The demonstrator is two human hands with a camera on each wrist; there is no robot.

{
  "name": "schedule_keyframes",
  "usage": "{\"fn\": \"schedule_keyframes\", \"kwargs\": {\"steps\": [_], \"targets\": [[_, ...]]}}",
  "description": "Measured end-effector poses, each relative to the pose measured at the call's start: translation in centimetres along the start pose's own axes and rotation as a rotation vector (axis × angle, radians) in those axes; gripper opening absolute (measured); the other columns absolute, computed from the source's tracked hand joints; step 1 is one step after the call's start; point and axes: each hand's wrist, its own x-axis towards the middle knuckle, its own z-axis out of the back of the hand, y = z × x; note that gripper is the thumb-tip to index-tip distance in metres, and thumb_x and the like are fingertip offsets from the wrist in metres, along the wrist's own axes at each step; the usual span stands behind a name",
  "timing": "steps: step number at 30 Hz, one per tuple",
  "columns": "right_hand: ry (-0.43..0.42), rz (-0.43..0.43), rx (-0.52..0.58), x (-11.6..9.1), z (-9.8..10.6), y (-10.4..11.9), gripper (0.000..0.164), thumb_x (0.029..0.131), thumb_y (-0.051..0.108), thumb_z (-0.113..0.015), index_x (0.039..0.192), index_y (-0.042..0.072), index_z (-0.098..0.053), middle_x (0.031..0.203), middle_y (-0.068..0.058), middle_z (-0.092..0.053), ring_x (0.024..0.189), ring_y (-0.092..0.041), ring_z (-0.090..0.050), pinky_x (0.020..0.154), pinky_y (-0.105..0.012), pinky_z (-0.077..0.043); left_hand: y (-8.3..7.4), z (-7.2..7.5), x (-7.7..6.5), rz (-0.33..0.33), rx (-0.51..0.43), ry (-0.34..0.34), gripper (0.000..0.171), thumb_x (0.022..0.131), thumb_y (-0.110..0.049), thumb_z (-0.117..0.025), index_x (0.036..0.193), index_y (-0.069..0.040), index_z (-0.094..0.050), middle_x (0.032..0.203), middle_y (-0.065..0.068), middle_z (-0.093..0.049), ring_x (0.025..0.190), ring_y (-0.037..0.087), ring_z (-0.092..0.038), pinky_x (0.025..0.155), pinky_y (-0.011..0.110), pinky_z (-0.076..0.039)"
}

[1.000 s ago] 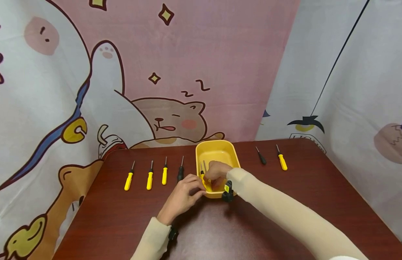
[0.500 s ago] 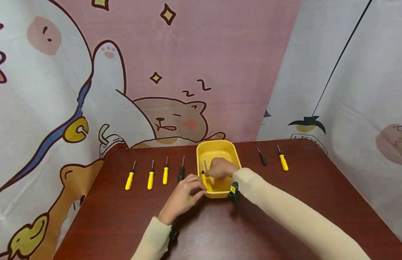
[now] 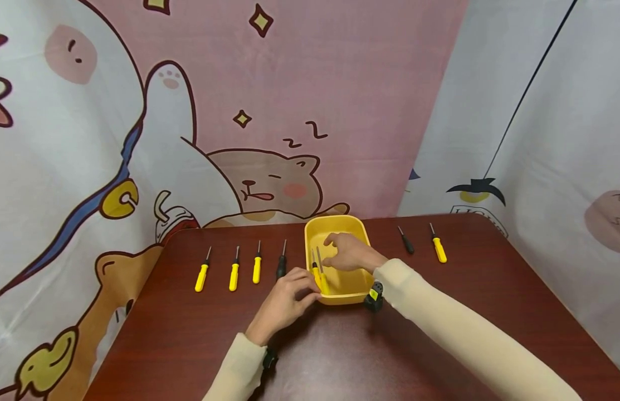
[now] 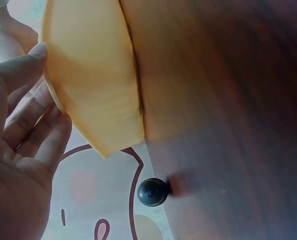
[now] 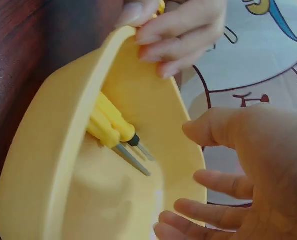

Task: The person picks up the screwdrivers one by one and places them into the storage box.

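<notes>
A yellow plastic box stands at the middle of the table. Two yellow-handled screwdrivers, one with a black collar and one with a bare shank, lie side by side along its left wall, tips away from me. My left hand holds the box's near left corner, thumb and fingertips at the rim. Over the box my right hand hovers with its fingers spread and nothing in them. In the right wrist view, its fingers are apart from both screwdrivers.
Left of the box, three yellow-handled screwdrivers and a black-handled screwdriver lie in a row, the black one beside my left hand. To the right are a small black screwdriver and a yellow one. A cartoon curtain hangs behind the table.
My right hand has come away from the screwdrivers at the box's left wall, moved right and up, and spread its fingers. My left hand has stayed at the corner.
</notes>
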Motion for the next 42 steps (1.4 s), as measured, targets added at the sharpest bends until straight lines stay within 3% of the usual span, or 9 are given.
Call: {"fn": "schedule_keyframes", "kwargs": {"steps": [6,14,22,25,33,38,42], "targets": [[-0.032,0.016,-0.013,-0.5,1.1,-1.1,0.06,0.092,0.037,-0.074,0.144,0.013,-0.055,0.151,-0.016,-0.053,0.134,-0.032,-0.055,0.111,-0.052,-0.047,-0.1,0.0,0.1,0.017,-0.012,0.003,0.008,0.088,-0.019,-0.082,0.092,-0.021,-0.075,0.103,-0.007,-0.071,0.108,0.007,-0.061,0.093,0.03,-0.057],[-0.131,0.068,-0.056,-1.4,2.3,-2.8,0.062,0.092,0.038,-0.076,0.145,0.016,-0.055,0.155,-0.013,-0.05,0.14,-0.036,-0.048,0.114,-0.056,-0.043,-0.2,0.1,0.0,0.024,-0.009,0.003,0.006,0.089,-0.019,-0.081,0.093,-0.02,-0.076,0.105,-0.003,-0.073,0.109,0.008,-0.061,0.094,0.031,-0.057],[-0.207,0.037,-0.112,-2.0,3.2,-5.7,0.07,0.09,0.042,-0.077,0.15,0.018,-0.051,0.162,-0.015,-0.039,0.147,-0.041,-0.035,0.116,-0.064,-0.037,-0.1,0.0,-0.1,0.047,-0.019,0.015,0.005,0.09,-0.021,-0.08,0.093,-0.022,-0.076,0.108,-0.002,-0.073,0.11,0.007,-0.06,0.096,0.031,-0.057],[-0.211,0.004,-0.133,-2.1,3.6,-6.9,0.076,0.089,0.048,-0.077,0.153,0.019,-0.048,0.166,-0.014,-0.033,0.15,-0.043,-0.028,0.118,-0.07,-0.03,-0.1,0.0,-0.1,0.046,-0.018,0.012,0.006,0.09,-0.021,-0.08,0.094,-0.022,-0.076,0.109,-0.001,-0.073,0.11,0.008,-0.061,0.096,0.031,-0.057],[-0.216,-0.063,-0.187,-2.5,4.6,-10.1,0.081,0.094,0.064,-0.061,0.16,0.026,-0.036,0.172,-0.018,-0.01,0.155,-0.052,-0.005,0.121,-0.075,-0.005,-0.1,0.1,-0.1,0.028,-0.012,0.002,0.007,0.09,-0.021,-0.081,0.095,-0.019,-0.076,0.109,0.0,-0.074,0.109,0.01,-0.061,0.094,0.032,-0.058],[-0.223,-0.102,-0.205,-2.8,5.1,-12.3,0.086,0.096,0.071,-0.049,0.163,0.022,-0.027,0.171,-0.023,-0.006,0.155,-0.055,0.002,0.121,-0.073,0.001,-0.1,0.1,-0.1,0.022,-0.014,-0.004,0.009,0.089,-0.02,-0.081,0.096,-0.017,-0.076,0.108,0.0,-0.074,0.109,0.01,-0.061,0.094,0.032,-0.058],[-0.232,-0.139,-0.213,-3.1,5.7,-13.9,0.089,0.096,0.073,-0.046,0.163,0.02,-0.025,0.17,-0.027,-0.006,0.153,-0.057,0.0,0.12,-0.075,0.0,-0.2,0.1,0.0,0.027,-0.017,-0.001,0.009,0.089,-0.021,-0.081,0.096,-0.018,-0.077,0.108,0.0,-0.073,0.109,0.01,-0.061,0.095,0.032,-0.057]]}}
